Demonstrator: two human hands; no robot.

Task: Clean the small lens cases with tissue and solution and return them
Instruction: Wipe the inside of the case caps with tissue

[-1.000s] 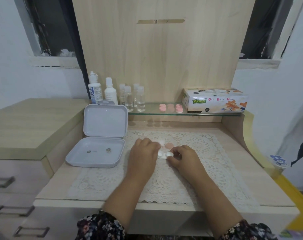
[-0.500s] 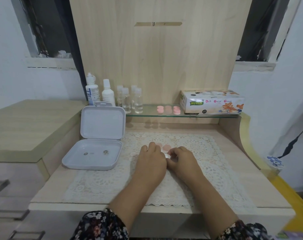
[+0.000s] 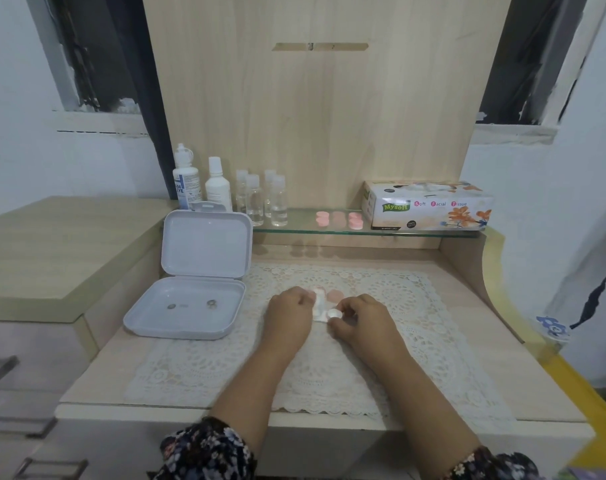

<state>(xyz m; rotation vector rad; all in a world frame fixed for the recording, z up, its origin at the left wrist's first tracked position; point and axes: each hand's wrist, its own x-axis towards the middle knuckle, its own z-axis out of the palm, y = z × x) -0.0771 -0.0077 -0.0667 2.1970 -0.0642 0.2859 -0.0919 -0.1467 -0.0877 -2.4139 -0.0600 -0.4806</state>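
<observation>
The left hand (image 3: 289,315) is covering part of the white lens case (image 3: 319,308), so its left end is staying out of sight, and its curled fingertips are hiding underneath. The right hand (image 3: 358,318) is masking whatever lies under its palm. Two tiny objects (image 3: 190,304) in the open white box (image 3: 187,306) are reading too small to identify. The bottom edge is cutting off both floral sleeves (image 3: 208,452).

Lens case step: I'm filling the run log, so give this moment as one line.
stage: wiping | left hand: holds lens case | right hand: pinches white cap | place: lace mat
</observation>
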